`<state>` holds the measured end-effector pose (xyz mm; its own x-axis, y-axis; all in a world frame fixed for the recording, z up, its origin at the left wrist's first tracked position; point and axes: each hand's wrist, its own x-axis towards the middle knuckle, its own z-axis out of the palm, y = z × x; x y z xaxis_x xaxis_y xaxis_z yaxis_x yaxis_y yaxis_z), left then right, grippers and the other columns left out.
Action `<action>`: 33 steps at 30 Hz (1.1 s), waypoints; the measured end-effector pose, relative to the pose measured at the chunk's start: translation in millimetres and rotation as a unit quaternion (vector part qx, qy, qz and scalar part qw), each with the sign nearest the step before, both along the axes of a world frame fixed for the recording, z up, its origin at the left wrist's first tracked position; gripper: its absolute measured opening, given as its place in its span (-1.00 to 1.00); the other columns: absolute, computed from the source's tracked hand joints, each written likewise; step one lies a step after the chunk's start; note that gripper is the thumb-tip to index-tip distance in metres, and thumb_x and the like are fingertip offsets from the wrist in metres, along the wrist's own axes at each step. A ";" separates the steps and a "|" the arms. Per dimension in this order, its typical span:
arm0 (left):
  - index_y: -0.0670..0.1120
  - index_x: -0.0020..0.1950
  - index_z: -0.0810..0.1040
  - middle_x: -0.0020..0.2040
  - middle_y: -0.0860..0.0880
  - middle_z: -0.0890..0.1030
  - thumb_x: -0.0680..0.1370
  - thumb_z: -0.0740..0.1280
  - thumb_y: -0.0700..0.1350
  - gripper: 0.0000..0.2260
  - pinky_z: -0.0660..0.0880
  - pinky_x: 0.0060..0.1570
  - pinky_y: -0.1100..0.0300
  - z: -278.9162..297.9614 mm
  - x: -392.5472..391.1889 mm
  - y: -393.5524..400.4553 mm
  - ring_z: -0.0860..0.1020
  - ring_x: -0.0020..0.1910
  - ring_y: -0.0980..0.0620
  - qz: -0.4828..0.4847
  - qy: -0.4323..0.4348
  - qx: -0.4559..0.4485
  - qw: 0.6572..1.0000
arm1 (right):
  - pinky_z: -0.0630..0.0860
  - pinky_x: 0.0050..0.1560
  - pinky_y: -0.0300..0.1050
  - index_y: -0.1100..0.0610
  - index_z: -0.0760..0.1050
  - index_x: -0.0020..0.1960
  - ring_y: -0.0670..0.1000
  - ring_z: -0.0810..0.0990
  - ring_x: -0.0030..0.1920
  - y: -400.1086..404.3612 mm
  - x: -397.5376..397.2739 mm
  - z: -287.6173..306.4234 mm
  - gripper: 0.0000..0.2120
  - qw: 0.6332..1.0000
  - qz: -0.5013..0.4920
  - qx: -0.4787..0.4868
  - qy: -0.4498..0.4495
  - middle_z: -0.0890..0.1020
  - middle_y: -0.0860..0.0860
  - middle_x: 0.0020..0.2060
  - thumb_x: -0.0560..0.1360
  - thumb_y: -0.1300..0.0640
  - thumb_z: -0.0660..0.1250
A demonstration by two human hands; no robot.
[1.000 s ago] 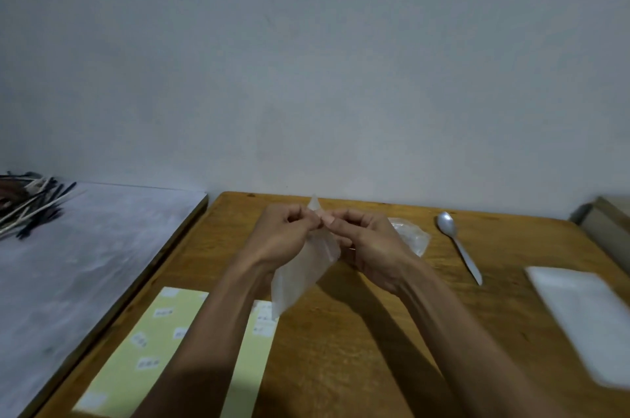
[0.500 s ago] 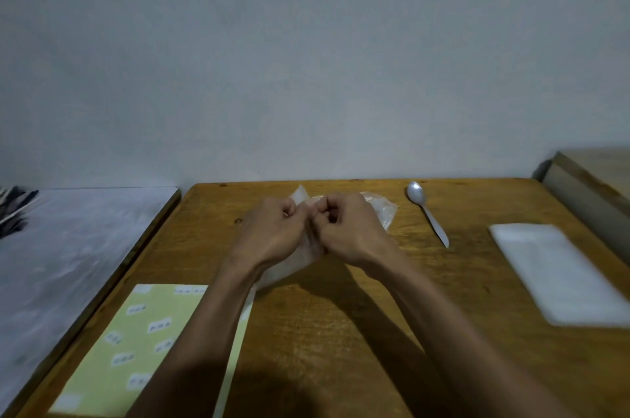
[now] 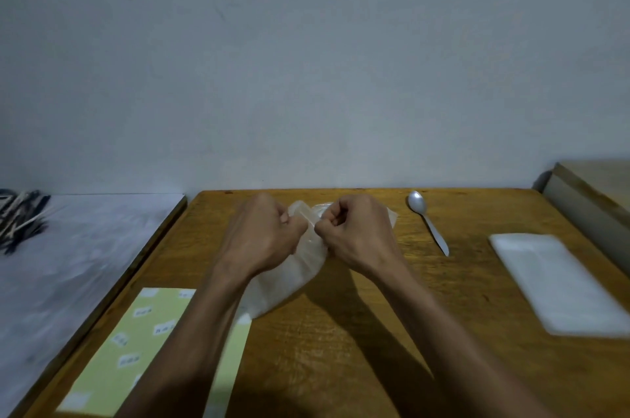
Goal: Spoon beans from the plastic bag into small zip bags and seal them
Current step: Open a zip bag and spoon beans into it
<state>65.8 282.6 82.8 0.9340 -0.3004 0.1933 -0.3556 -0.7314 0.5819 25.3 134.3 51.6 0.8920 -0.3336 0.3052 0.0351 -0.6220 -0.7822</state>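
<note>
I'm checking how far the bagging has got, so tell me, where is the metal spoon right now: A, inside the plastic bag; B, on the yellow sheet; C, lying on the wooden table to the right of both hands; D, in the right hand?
C: the metal spoon lies untouched on the wooden table, while the left hand and right hand both pinch the plastic bag.

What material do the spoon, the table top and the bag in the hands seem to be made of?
Spoon: likely metal, a dull silver-grey sheen.
Table top: wood, brown with visible grain, slightly glossy as if varnished.
Bag: thin translucent plastic film; it hangs limp and creases between the left hand and right hand.
</note>
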 end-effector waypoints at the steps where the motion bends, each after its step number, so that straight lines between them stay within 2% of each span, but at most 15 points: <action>1: -0.06 -0.59 0.44 -0.48 -0.09 0.64 0.43 0.38 -0.13 -0.62 0.53 -0.40 0.15 3.7 0.6 -0.1 0.66 -0.38 -0.12 0.004 0.005 0.004 1.000 | 0.63 -0.28 -0.06 0.16 0.59 -0.19 -0.05 0.63 -0.29 2.4 -0.6 3.3 -0.98 1.000 0.013 -0.007 -0.007 0.65 -0.04 -0.31 0.41 0.23 0.42; 3: -0.09 -0.53 0.54 -0.47 -0.06 0.66 0.45 0.38 -0.11 -0.67 0.38 -0.50 0.26 14.1 -1.2 1.8 0.63 -0.41 -0.06 0.011 0.018 0.019 1.000 | 0.54 -0.29 -0.15 0.07 0.52 -0.07 -0.07 0.60 -0.22 6.3 -2.5 4.9 -0.87 0.998 0.057 -0.012 -0.012 0.61 -0.08 -0.17 0.43 0.24 0.42; 4: -0.13 -0.48 0.58 -0.46 -0.05 0.67 0.48 0.39 -0.10 -0.68 0.41 -0.47 0.26 18.6 -2.0 3.3 0.65 -0.39 -0.04 0.009 0.031 0.025 0.999 | 0.52 -0.28 -0.18 0.04 0.53 -0.05 -0.08 0.59 -0.22 7.4 -3.4 3.6 -0.84 0.997 0.082 -0.010 0.000 0.61 -0.09 -0.13 0.44 0.25 0.42; 7: -0.20 -0.39 0.62 -0.44 -0.09 0.68 0.52 0.43 -0.10 -0.69 0.66 -0.20 0.06 25.8 -2.5 8.5 0.72 -0.29 -0.09 -0.011 0.094 0.017 0.995 | 0.57 -0.23 -0.17 0.04 0.69 0.03 -0.15 0.58 -0.30 4.8 -3.8 -2.1 -0.78 0.993 0.102 -0.011 0.062 0.70 -0.07 -0.07 0.48 0.30 0.41; 9: -0.23 -0.37 0.62 -0.44 -0.12 0.68 0.52 0.44 -0.12 -0.71 0.69 -0.09 -0.12 26.1 -1.4 8.1 0.72 -0.29 -0.12 -0.027 0.130 0.011 0.991 | 0.55 -0.22 -0.21 0.08 0.71 0.08 -0.17 0.58 -0.30 2.6 -1.5 -2.2 -0.78 0.991 0.097 -0.021 0.092 0.73 -0.03 -0.05 0.50 0.29 0.41; 11: -0.23 -0.39 0.61 -0.42 -0.16 0.68 0.53 0.44 -0.09 -0.67 0.68 -0.07 -0.15 23.8 -1.4 4.5 0.72 -0.29 -0.14 -0.036 0.146 0.003 0.989 | 0.53 -0.24 -0.26 0.06 0.69 0.13 -0.10 0.62 -0.24 4.0 -0.4 1.5 -0.76 0.987 0.109 -0.030 0.117 0.71 -0.05 -0.06 0.50 0.24 0.39; 14: -0.34 -0.25 0.61 -0.33 -0.26 0.68 0.53 0.45 -0.12 -0.71 0.69 -0.08 -0.10 21.3 1.3 0.7 0.67 -0.33 -0.10 -0.041 0.165 -0.070 0.983 | 0.65 -0.28 -0.15 0.08 0.66 0.19 0.08 0.71 -0.21 6.7 -0.5 4.2 -0.72 0.978 0.146 0.052 0.141 0.69 0.01 -0.03 0.50 0.24 0.42; 16: -0.23 -0.06 0.59 -0.18 -0.18 0.63 0.48 0.51 -0.10 -0.78 0.66 -0.09 -0.07 20.4 4.3 8.6 0.59 -0.21 -0.02 -0.075 0.138 -0.071 0.985 | 0.71 -0.19 0.01 0.13 0.68 0.13 0.11 0.73 -0.16 2.7 1.5 2.9 -0.68 0.978 0.134 0.081 0.135 0.70 0.05 0.00 0.43 0.38 0.40; 18: 0.02 0.31 0.46 0.17 0.05 0.51 0.34 0.62 0.09 -0.38 0.56 0.07 0.01 13.6 8.0 20.0 0.48 0.10 0.06 -0.136 0.107 0.043 0.984 | 0.70 -0.16 0.16 0.15 0.69 0.04 0.14 0.74 -0.16 -3.6 3.9 1.3 -0.67 0.979 0.131 0.106 0.118 0.72 0.07 -0.06 0.36 0.43 0.39; 20: 0.16 0.58 0.11 0.45 0.17 0.23 0.19 0.65 0.23 0.09 0.37 0.40 0.00 -1.2 9.6 25.5 0.23 0.39 0.09 -0.184 0.090 0.133 0.970 | 0.71 -0.14 0.10 0.16 0.70 0.01 0.12 0.74 -0.13 -7.0 3.7 2.3 -0.71 0.971 0.154 0.149 0.102 0.74 0.10 -0.10 0.38 0.44 0.40; 22: 0.20 0.60 0.02 0.51 0.16 0.20 0.17 0.63 0.28 0.16 0.35 0.44 -0.06 -21.4 13.9 25.7 0.22 0.47 0.05 -0.200 0.078 0.104 0.971 | 0.69 -0.14 0.01 0.14 0.70 0.03 0.10 0.71 -0.10 -5.0 3.0 4.2 -0.73 0.959 0.181 0.190 0.105 0.73 0.11 -0.08 0.41 0.41 0.42; 25: 0.22 0.49 0.18 0.36 0.18 0.33 0.25 0.60 0.27 -0.07 0.48 0.22 0.10 -38.8 20.0 28.4 0.40 0.30 0.08 -0.188 0.065 0.053 0.979 | 0.65 0.01 0.05 -0.03 0.70 0.01 0.01 0.61 0.03 -3.5 4.6 2.5 -0.74 0.991 0.103 0.015 0.079 0.61 -0.02 0.01 0.34 0.17 0.58; 27: 0.25 0.43 0.21 0.31 0.21 0.35 0.20 0.57 0.33 -0.11 0.51 0.20 0.08 -43.3 22.4 29.8 0.42 0.25 0.12 -0.190 0.077 0.038 0.978 | 0.62 -0.01 0.01 -0.02 0.72 -0.04 -0.09 0.55 -0.02 -1.2 4.9 7.1 -0.80 0.989 0.101 -0.101 0.032 0.59 -0.09 -0.03 0.34 0.08 0.60; 30: 0.31 0.40 0.19 0.32 0.26 0.34 0.17 0.57 0.34 -0.10 0.50 0.23 0.08 -44.7 24.4 28.2 0.40 0.29 0.15 -0.211 0.089 0.026 0.973 | 0.64 -0.01 -0.05 -0.03 0.72 0.05 -0.16 0.64 -0.05 -2.3 7.9 12.0 -0.78 0.973 0.195 -0.110 0.060 0.73 -0.13 -0.03 0.41 0.15 0.52; 33: 0.34 0.40 0.15 0.32 0.29 0.33 0.26 0.61 0.21 -0.13 0.50 0.13 0.17 -44.3 29.3 30.7 0.41 0.26 0.18 -0.223 0.116 0.018 0.968 | 0.63 0.01 -0.02 -0.12 0.66 0.15 -0.15 0.63 0.04 -6.7 12.3 11.8 -0.65 0.965 0.207 -0.136 0.082 0.71 -0.18 0.04 0.40 0.16 0.49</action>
<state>95.0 313.4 38.5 0.7264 -0.6869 -0.0231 -0.5044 -0.5556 0.6609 37.6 127.6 63.4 0.9756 0.1338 0.1743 0.2135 -0.7649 -0.6078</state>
